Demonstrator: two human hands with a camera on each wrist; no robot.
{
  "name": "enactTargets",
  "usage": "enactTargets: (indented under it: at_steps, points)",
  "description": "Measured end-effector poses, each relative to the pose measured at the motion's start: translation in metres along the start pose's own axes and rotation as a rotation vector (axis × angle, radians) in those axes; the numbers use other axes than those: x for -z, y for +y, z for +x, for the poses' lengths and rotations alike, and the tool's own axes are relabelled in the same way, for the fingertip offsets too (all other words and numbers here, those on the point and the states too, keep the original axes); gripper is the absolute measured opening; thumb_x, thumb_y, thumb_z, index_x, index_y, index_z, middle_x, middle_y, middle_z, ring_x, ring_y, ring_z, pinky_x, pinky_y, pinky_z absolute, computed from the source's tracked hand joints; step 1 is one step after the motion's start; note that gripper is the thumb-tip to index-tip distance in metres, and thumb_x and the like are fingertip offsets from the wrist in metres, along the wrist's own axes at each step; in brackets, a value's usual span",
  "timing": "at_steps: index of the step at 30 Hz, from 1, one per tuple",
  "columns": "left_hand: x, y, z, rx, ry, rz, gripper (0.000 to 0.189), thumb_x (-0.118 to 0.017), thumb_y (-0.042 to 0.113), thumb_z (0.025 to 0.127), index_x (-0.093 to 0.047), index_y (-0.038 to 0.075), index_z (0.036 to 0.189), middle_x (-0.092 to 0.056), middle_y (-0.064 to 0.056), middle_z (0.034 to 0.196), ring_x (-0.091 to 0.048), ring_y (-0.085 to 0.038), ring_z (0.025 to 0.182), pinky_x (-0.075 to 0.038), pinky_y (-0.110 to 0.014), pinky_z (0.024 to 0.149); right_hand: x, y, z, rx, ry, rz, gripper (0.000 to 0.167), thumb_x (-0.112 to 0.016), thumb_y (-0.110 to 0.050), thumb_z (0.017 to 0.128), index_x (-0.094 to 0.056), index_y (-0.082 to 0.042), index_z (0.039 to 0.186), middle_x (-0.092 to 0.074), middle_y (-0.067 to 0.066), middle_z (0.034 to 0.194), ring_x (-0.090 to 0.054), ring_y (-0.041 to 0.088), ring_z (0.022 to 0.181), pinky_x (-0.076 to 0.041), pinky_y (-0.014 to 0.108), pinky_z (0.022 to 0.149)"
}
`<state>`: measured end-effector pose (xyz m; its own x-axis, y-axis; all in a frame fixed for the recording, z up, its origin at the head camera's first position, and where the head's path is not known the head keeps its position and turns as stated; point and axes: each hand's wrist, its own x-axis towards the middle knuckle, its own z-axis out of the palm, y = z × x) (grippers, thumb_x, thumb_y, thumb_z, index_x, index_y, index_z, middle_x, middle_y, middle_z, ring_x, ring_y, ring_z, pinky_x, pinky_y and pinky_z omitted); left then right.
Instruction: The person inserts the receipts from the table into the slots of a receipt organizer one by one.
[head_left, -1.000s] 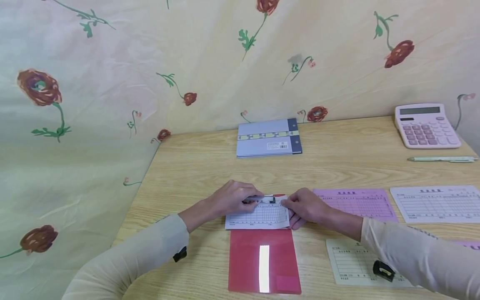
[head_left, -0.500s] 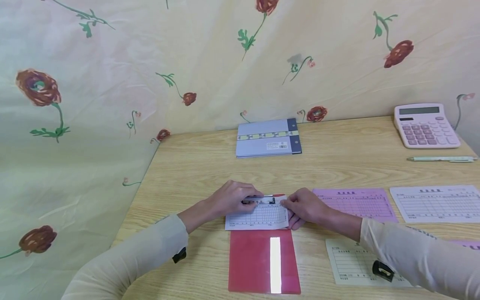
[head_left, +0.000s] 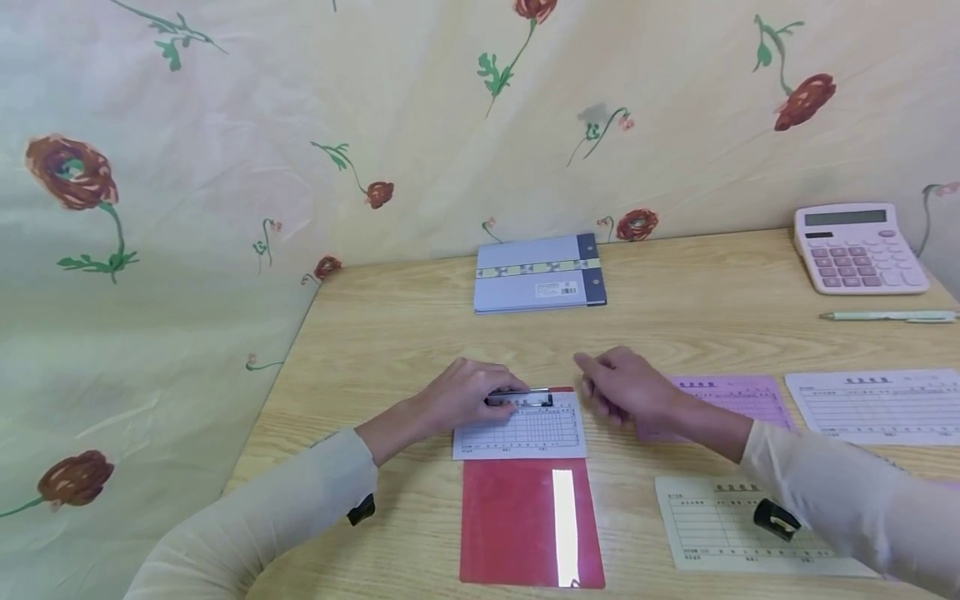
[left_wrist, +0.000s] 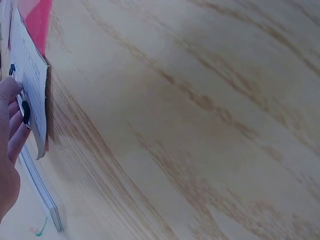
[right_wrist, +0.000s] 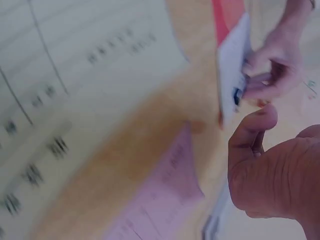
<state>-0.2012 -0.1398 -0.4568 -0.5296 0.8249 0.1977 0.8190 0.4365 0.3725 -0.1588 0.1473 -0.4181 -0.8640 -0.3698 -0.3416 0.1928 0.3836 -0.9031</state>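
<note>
A red clipboard (head_left: 510,525) lies upright to the person, with a white printed form (head_left: 487,446) across its top part. My left hand (head_left: 468,396) holds the silver clip (head_left: 536,398) at the clipboard's top edge, thumb in front and fingers behind. In the left wrist view the left fingers (left_wrist: 16,117) reach round this clip beside the form. My right hand (head_left: 630,387) hovers to the right of the clipboard, apart from the form, with its fingers loosely curled round nothing. The right wrist view shows its bent thumb (right_wrist: 257,122) and no object in its grasp.
Purple (head_left: 731,396), white (head_left: 873,408) and pale green forms (head_left: 712,533) lie to the right, partly under the right forearm. A blue notebook (head_left: 528,287) rests by the flowered cloth at the back. Far right are a pink calculator (head_left: 858,250) and a pen (head_left: 892,316).
My right hand has let go of the white form's right edge and moved up and right. The form now lies flatter. My left hand has stayed on the clip.
</note>
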Motion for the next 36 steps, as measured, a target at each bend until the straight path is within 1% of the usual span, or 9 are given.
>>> enactTargets:
  at_steps: [5, 10, 15, 21, 23, 26, 29, 33, 36]
  points:
    - [0.0, 0.0, 0.0, -0.008, 0.01, 0.002, 0.027, -0.081, 0.007, 0.091, -0.08, 0.007, 0.118, -0.08, -0.002, 0.11, -0.075, -0.008, 0.088, -0.048, -0.011, 0.062, 0.023, -0.015, -0.005, 0.061, 0.068, -0.1, 0.055, -0.038, -0.041, 0.116, -0.066, 0.003, 0.099, -0.063, 0.009, 0.075, -0.056, 0.019, 0.062, -0.048, 0.029, 0.054]
    - [-0.001, 0.001, 0.0, -0.005, 0.011, 0.006, 0.026, -0.081, 0.007, 0.091, -0.08, 0.008, 0.117, -0.08, -0.001, 0.11, -0.075, -0.008, 0.089, -0.049, -0.011, 0.065, 0.05, -0.018, -0.014, 0.138, 0.107, -0.191, 0.052, -0.039, -0.038, 0.116, -0.069, 0.004, 0.121, -0.073, 0.015, 0.106, -0.069, 0.028, 0.095, -0.06, 0.038, 0.081]
    - [-0.002, 0.001, 0.0, 0.009, 0.004, 0.006, 0.025, -0.08, 0.009, 0.093, -0.08, 0.009, 0.118, -0.079, 0.0, 0.11, -0.072, -0.005, 0.086, -0.049, -0.01, 0.065, 0.076, -0.011, -0.029, 0.196, 0.117, -0.377, 0.048, -0.05, -0.04, 0.113, -0.065, -0.005, 0.143, -0.067, 0.017, 0.14, -0.063, 0.038, 0.127, -0.052, 0.057, 0.103]
    - [-0.002, 0.0, 0.001, 0.005, 0.007, 0.022, 0.026, -0.08, 0.01, 0.092, -0.079, 0.01, 0.118, -0.079, 0.001, 0.111, -0.072, -0.005, 0.088, -0.048, -0.011, 0.065, 0.109, 0.009, -0.046, 0.293, 0.139, -0.477, 0.053, -0.068, -0.029, 0.106, -0.055, -0.009, 0.153, -0.056, 0.019, 0.153, -0.057, 0.048, 0.133, -0.047, 0.067, 0.104]
    - [-0.002, 0.0, 0.0, 0.004, 0.007, 0.028, 0.026, -0.08, 0.011, 0.093, -0.079, 0.01, 0.119, -0.079, 0.001, 0.112, -0.073, -0.005, 0.089, -0.047, -0.011, 0.065, 0.119, 0.02, -0.05, 0.332, 0.165, -0.523, 0.057, -0.074, -0.024, 0.102, -0.054, -0.01, 0.154, -0.057, 0.019, 0.152, -0.058, 0.049, 0.131, -0.049, 0.06, 0.103]
    - [-0.002, 0.001, 0.0, 0.007, 0.007, 0.035, 0.026, -0.08, 0.012, 0.093, -0.079, 0.011, 0.118, -0.079, 0.001, 0.112, -0.071, -0.004, 0.086, -0.046, -0.011, 0.063, 0.133, 0.039, -0.054, 0.397, 0.229, -0.619, 0.065, -0.085, -0.018, 0.092, -0.058, -0.008, 0.15, -0.062, 0.02, 0.144, -0.061, 0.045, 0.124, -0.05, 0.037, 0.098]
    - [-0.002, 0.002, 0.0, 0.01, 0.005, 0.042, 0.025, -0.079, 0.012, 0.093, -0.079, 0.011, 0.118, -0.079, 0.001, 0.112, -0.072, -0.004, 0.087, -0.046, -0.01, 0.063, 0.144, 0.059, -0.06, 0.422, 0.303, -0.725, 0.069, -0.093, -0.014, 0.082, -0.063, -0.006, 0.143, -0.069, 0.017, 0.135, -0.064, 0.027, 0.117, -0.046, 0.019, 0.089]
    - [-0.002, 0.003, 0.001, 0.014, 0.0, 0.048, 0.025, -0.078, 0.012, 0.093, -0.079, 0.011, 0.118, -0.079, 0.002, 0.112, -0.074, -0.006, 0.093, -0.047, -0.01, 0.067, 0.155, 0.081, -0.068, 0.393, 0.347, -0.792, 0.067, -0.097, -0.015, 0.075, -0.067, -0.004, 0.135, -0.072, 0.012, 0.126, -0.056, -0.002, 0.105, -0.045, 0.014, 0.084]
    - [-0.001, 0.003, 0.001, 0.014, 0.0, 0.052, 0.025, -0.079, 0.013, 0.093, -0.079, 0.011, 0.118, -0.079, 0.002, 0.113, -0.073, -0.004, 0.09, -0.048, -0.01, 0.066, 0.161, 0.094, -0.073, 0.388, 0.36, -0.812, 0.063, -0.098, -0.015, 0.073, -0.07, -0.003, 0.129, -0.074, 0.009, 0.119, -0.053, -0.01, 0.1, -0.048, 0.016, 0.079]
